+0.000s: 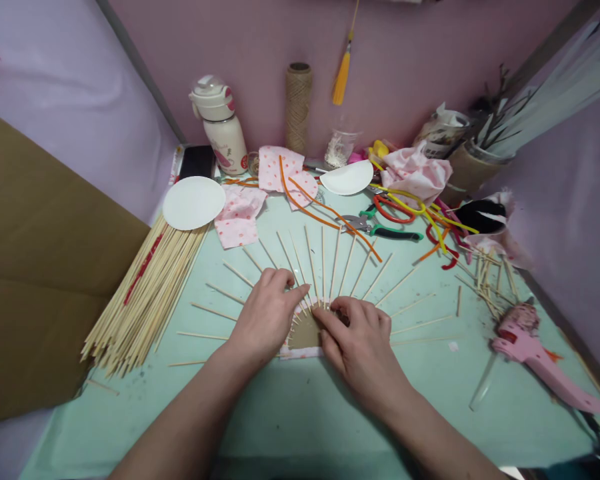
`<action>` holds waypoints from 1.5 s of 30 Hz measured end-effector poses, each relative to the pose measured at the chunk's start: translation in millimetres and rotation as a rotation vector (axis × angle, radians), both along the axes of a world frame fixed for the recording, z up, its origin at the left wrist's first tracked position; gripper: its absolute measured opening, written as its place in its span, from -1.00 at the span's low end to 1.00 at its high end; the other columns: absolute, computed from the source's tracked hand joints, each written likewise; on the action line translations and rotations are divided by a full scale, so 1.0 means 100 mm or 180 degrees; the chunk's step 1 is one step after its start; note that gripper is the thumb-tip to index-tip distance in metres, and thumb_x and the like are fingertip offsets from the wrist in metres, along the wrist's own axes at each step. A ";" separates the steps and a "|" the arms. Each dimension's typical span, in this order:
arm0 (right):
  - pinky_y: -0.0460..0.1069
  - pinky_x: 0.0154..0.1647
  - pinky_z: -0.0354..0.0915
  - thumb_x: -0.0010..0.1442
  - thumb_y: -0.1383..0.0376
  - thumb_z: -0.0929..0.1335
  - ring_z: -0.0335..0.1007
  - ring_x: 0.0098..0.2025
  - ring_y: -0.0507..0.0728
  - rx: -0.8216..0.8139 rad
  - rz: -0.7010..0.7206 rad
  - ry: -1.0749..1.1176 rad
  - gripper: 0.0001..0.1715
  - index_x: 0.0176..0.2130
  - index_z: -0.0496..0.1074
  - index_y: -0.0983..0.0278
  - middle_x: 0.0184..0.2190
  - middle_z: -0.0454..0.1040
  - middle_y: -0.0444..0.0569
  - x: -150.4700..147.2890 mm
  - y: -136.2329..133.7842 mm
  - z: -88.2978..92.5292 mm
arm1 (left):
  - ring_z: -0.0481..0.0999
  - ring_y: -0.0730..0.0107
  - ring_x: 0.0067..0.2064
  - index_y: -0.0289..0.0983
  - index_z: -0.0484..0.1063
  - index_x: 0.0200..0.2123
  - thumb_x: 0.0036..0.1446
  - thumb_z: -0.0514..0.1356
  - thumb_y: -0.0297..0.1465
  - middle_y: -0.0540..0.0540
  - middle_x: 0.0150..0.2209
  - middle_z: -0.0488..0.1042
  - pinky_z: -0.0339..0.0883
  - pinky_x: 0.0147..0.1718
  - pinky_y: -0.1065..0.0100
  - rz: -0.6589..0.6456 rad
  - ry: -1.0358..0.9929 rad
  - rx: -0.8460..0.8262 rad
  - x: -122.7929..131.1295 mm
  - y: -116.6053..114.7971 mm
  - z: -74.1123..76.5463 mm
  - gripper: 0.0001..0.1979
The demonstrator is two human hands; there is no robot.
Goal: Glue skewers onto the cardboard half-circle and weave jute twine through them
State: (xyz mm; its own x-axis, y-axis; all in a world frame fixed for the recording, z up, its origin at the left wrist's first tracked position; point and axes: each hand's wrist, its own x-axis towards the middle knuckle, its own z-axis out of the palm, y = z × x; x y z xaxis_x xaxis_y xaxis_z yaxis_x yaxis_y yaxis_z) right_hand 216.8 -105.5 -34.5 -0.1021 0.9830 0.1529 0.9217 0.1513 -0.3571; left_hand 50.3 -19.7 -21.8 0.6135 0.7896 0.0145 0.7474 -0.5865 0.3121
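A cardboard half-circle (305, 335) with a pink-and-white cloth edge lies before me, thin wooden sticks (336, 260) fanning out from its curved rim. My left hand (270, 308) is closed over the upper left of the fan, thumb and bent fingers around a stick that leans unlike its neighbours. On the right side my right hand (357, 333) presses on the half-circle, its index fingertip at the stick bases near the top of the curve and its other fingers bent. Both hands partly cover the rim and the inner ends of several sticks.
A bundle of sticks (150, 293) lies left beside a brown cardboard panel (40, 267). Behind the fan are pliers (390, 232), orange pipe cleaners (305, 207), cloth scraps (237, 217) and a white bottle (225, 133). A pink glue gun (535, 360) lies right.
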 end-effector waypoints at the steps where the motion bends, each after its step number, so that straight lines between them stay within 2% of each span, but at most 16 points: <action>1: 0.14 -0.09 0.08 0.23 0.31 0.30 0.21 -0.07 0.20 0.0001 0.0000 -0.0004 -0.64 0.02 0.44 0.09 -0.12 0.35 0.04 0.00 0.00 0.00 | 0.22 0.18 -0.05 -0.21 0.46 0.02 0.27 0.07 -0.42 -0.15 -0.14 0.34 0.29 -0.11 0.22 -0.0006 -0.0003 0.0003 0.00 0.00 0.00 -0.70; 27: 0.14 -0.08 0.06 0.22 0.32 0.30 0.19 -0.06 0.21 0.0027 -0.0010 -0.0006 -0.64 0.01 0.43 0.11 -0.11 0.34 0.06 -0.01 0.00 0.01 | 0.22 0.18 -0.05 -0.22 0.45 0.00 0.26 0.06 -0.44 -0.16 -0.13 0.34 0.30 -0.13 0.21 -0.0022 -0.0050 0.0064 0.01 -0.01 -0.01 -0.71; 31: 0.12 -0.09 0.08 0.23 0.32 0.27 0.19 -0.08 0.20 0.0195 -0.0064 0.0164 -0.65 -0.01 0.45 0.10 -0.12 0.32 0.06 0.00 -0.02 0.03 | 0.22 0.19 -0.05 -0.22 0.40 0.04 0.23 0.04 -0.51 -0.15 -0.13 0.34 0.30 -0.13 0.22 -0.0020 -0.0117 0.0102 0.00 -0.01 -0.02 -0.66; 35: 0.12 -0.10 0.09 0.24 0.32 0.26 0.19 -0.14 0.18 0.0508 -0.0177 0.0270 -0.72 -0.13 0.51 0.12 -0.17 0.32 0.04 0.03 -0.04 0.07 | 0.22 0.21 -0.07 -0.24 0.39 0.05 0.22 0.04 -0.53 -0.15 -0.14 0.34 0.30 -0.12 0.22 -0.0006 -0.0208 0.0142 -0.01 -0.01 -0.03 -0.65; 38: 0.13 -0.10 0.08 0.23 0.32 0.27 0.19 -0.14 0.18 0.0537 -0.0102 0.0296 -0.74 -0.17 0.52 0.13 -0.19 0.34 0.03 0.04 -0.05 0.07 | 0.22 0.21 -0.07 -0.24 0.40 0.03 0.23 0.04 -0.51 -0.16 -0.13 0.34 0.30 -0.13 0.22 0.0010 -0.0224 0.0154 -0.01 0.00 -0.05 -0.67; 45: 0.13 -0.10 0.06 0.22 0.31 0.28 0.20 -0.12 0.19 0.0386 -0.0001 0.0312 -0.71 -0.10 0.51 0.11 -0.15 0.36 0.04 0.03 -0.05 0.05 | 0.22 0.20 -0.08 -0.21 0.40 0.02 0.26 0.07 -0.40 -0.15 -0.13 0.32 0.31 -0.13 0.18 -0.0106 -0.0200 0.0162 -0.03 0.00 -0.10 -0.71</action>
